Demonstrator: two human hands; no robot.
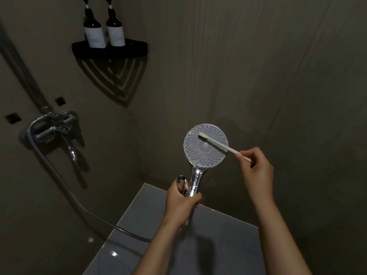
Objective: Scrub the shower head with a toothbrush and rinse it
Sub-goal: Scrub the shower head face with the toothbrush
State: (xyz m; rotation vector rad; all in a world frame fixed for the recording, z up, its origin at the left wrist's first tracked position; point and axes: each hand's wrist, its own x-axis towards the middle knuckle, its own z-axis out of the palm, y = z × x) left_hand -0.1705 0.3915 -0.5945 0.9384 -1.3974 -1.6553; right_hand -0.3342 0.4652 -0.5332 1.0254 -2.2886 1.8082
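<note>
- The wall (258, 66) is faced closely. The work is probably kept inside the shower so that drips stay there.
- A grey surface (228, 235) lies below the arms. Whether it is floor or ledge cannot be told.
- The hose (65, 187) is run slack from the mixer (53, 126) down and across towards the handle, so the head can be worked away from the wall.
- The mixer is set on the left wall, well apart from both hands. No water is seen running, so rinsing is judged not yet begun.
- A corner shelf (111, 51) with two bottles (94, 34) is fixed high up, out of the way.
- The shower head (200, 157) is held upright before the wall, its nozzle face turned to the camera so that the nozzles can be seen and reached.
- The left hand (181, 203) is wrapped round the chrome handle, with its fingers curled tight. The grip is taken low, so the face is left free.
- The right hand (256, 171) is closed on the toothbrush's tail end, which is pinched between thumb and fingertips. This is judged to give reach and light strokes.
- The toothbrush (218, 143) is laid slanting across the face, with its bristle end on the upper left part. Scrubbing is judged under way.
</note>
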